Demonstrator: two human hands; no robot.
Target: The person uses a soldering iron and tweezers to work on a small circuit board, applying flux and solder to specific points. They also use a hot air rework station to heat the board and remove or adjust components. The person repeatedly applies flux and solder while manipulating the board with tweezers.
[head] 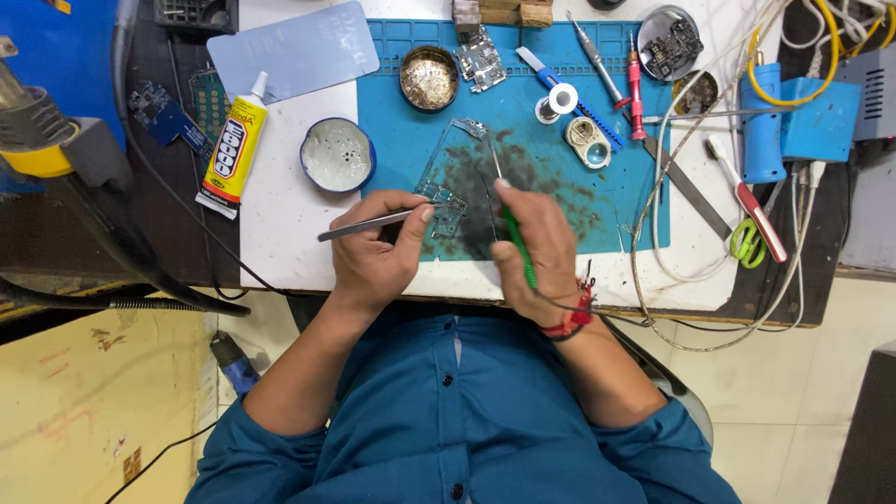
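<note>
My left hand (373,252) is closed around one pair of thin steel tweezers (366,224), pinched between thumb and fingers, their long end pointing off to the left. My right hand (537,252) grips one green-handled screwdriver (516,245), its fine metal shaft rising to the top of the workpiece. Between the two hands lies the piece I am working on: one small clear plastic frame (457,177), see-through and angular, resting on the blue rubber mat (411,140), just beyond my fingertips. The mat is ribbed along its top edge and smeared with dark soot around the frame.

Further out I count two round tins: a brass-coloured one (428,78) on the mat and a blue-rimmed one (337,155) with a pale, grimy inside on the white tabletop. One yellow glue tube (233,149) lies to the left, near a flat pale plastic sheet (294,51) with rounded corners. To the right of the frame I see one round loupe (589,143), one red screwdriver (637,93), one toothbrush (747,201) with a red and white handle, and one pair of green-handled scissors (745,241). A small metal circuit part (480,60) sits at the mat's top edge.
</note>
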